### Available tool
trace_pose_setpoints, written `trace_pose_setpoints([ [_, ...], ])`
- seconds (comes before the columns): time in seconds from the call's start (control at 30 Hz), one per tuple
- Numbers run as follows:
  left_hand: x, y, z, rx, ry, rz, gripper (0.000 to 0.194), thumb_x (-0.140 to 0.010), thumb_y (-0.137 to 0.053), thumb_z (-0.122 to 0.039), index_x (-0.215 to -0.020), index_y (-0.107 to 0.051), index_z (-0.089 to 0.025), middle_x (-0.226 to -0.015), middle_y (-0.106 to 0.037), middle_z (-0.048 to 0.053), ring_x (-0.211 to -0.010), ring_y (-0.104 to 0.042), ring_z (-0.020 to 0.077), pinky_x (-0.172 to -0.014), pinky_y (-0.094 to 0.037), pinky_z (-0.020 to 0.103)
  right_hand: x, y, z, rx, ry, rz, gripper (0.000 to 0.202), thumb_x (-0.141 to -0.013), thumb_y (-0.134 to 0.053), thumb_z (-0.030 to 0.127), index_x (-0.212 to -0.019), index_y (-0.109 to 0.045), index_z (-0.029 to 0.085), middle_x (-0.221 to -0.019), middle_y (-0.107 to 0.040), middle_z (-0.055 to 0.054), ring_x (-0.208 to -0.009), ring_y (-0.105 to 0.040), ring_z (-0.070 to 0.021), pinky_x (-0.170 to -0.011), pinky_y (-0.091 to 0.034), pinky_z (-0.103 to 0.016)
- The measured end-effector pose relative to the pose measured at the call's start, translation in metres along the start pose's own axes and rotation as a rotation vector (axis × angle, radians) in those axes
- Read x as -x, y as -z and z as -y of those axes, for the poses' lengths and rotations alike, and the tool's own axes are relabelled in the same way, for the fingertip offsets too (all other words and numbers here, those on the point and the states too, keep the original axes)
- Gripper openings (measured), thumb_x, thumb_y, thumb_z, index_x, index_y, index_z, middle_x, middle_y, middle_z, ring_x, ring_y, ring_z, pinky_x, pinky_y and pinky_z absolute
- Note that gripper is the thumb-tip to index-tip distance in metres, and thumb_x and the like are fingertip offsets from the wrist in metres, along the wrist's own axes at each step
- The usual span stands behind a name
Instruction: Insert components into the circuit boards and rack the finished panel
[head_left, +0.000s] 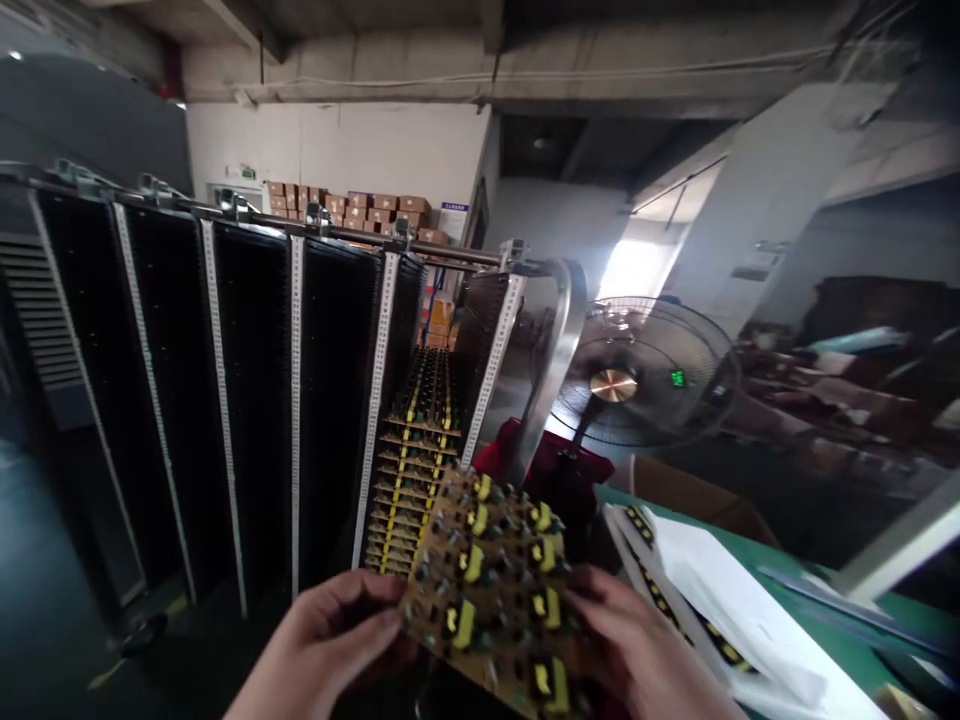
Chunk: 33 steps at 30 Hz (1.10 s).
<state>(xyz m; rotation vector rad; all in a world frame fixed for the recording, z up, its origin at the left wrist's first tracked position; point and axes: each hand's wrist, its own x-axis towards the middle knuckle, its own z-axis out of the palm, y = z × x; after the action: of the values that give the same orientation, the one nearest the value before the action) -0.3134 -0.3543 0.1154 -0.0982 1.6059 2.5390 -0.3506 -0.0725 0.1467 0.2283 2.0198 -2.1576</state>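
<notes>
A brown circuit board (495,590) with rows of yellow transformers and small dark parts is held tilted in front of me. My left hand (337,635) pinches its left edge between thumb and fingers. On the opposite edge, my right hand (626,630) grips the board, its fingertips partly hidden behind it. Just beyond stands a wheeled rack (382,340) with black slotted panels and white numbered strips. Similar boards (397,500) lie stacked level in its right-hand bay, one above another. The held board is apart from the slots, as far as I can see.
A bent metal tube handle (559,350) ends the rack on the right. Behind it stands a round caged fan (615,385). At right, a green table (832,640) carries white sheets (735,590) and yellow-black striped tape. Cardboard boxes (375,212) are piled in the background.
</notes>
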Motion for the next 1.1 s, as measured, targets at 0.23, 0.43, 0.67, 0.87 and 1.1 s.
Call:
trace_pose_setpoints([
  [0.23, -0.028, 0.038, -0.056, -0.056, -0.083, -0.188, 0.039, -0.068, -0.087, -0.043, -0.095, -0.078, -0.017, -0.1, -0.077, 0.007, -0.097, -0.069, 0.0208, -0.084, -0.054, 0.02, -0.087, -0.089, 0.049, 0.024, 0.069, 0.147, 0.007, -0.072, -0.064, 0.011, -0.077, -0.062, 0.016, -0.07, -0.067, -0.001, -0.056, -0.062, -0.012, -0.052, -0.052, -0.023],
  [0.43, -0.049, 0.048, -0.059, 0.017, -0.123, -0.194, 0.029, -0.075, -0.083, -0.036, -0.096, -0.079, -0.016, -0.104, -0.077, 0.007, -0.101, -0.07, 0.0204, -0.087, -0.055, 0.018, -0.118, -0.101, 0.062, 0.068, 0.067, 0.171, 0.008, -0.075, -0.06, 0.008, -0.076, -0.06, 0.016, -0.066, -0.064, 0.001, -0.054, -0.061, -0.0107, -0.051, -0.052, -0.021],
  [0.67, -0.062, 0.038, -0.056, 0.073, -0.122, -0.19, 0.033, -0.069, -0.087, -0.036, -0.093, -0.078, -0.015, -0.101, -0.078, 0.008, -0.092, -0.071, 0.0189, -0.084, -0.056, 0.02, -0.129, -0.096, 0.068, 0.096, 0.065, 0.124, 0.013, -0.075, -0.055, 0.004, -0.077, -0.061, 0.015, -0.067, -0.067, 0.0, -0.051, -0.06, -0.0095, -0.048, -0.05, -0.02],
  [0.87, -0.066, 0.034, -0.05, 0.09, -0.15, -0.193, 0.031, -0.073, -0.085, -0.035, -0.096, -0.077, -0.015, -0.106, -0.077, 0.01, -0.095, -0.07, 0.0201, -0.085, -0.055, 0.024, -0.134, -0.091, 0.071, 0.099, 0.067, 0.136, 0.012, -0.074, -0.059, 0.005, -0.075, -0.061, 0.016, -0.067, -0.067, -0.001, -0.053, -0.062, -0.0112, -0.049, -0.051, -0.02],
  [1.1, -0.064, 0.031, -0.043, 0.119, -0.134, -0.171, 0.027, -0.078, -0.081, -0.033, -0.097, -0.077, -0.015, -0.107, -0.077, 0.009, -0.096, -0.07, 0.0187, -0.085, -0.054, 0.023, -0.138, -0.087, 0.071, 0.123, 0.065, 0.139, 0.013, -0.075, -0.058, 0.004, -0.075, -0.061, 0.016, -0.065, -0.064, 0.0, -0.054, -0.06, -0.01, -0.05, -0.05, -0.019],
])
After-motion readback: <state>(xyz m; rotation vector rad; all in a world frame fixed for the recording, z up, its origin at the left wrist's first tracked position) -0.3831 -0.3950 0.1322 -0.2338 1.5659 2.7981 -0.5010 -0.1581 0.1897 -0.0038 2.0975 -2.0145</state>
